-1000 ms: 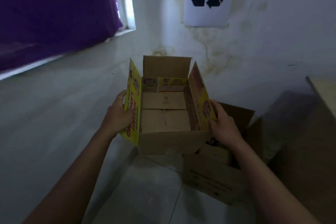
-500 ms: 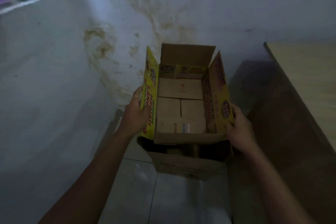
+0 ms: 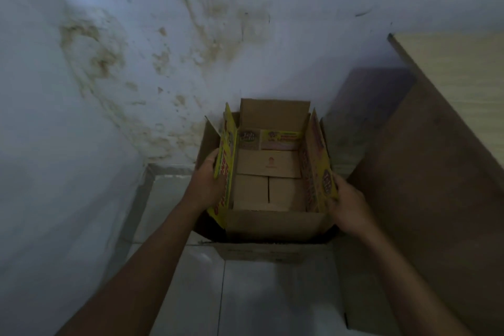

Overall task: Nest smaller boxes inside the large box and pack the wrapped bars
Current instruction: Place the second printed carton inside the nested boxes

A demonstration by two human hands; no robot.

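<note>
Bare forearms, left hand (image 3: 207,185), right hand (image 3: 347,209); sleeveless to frame edge.

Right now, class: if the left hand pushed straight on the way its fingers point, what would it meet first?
The left hand already grips the yellow flap. Pushed on, it would probably meet the large box's left flap, then the stained wall; depth is unclear.

bare storage corner, stained wall (image 3: 163,68), tiled floor (image 3: 272,294)

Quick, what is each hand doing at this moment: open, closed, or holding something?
Left hand: closed on the yellow box's left side flap.
Right hand: closed on the same box's right side flap.
</note>
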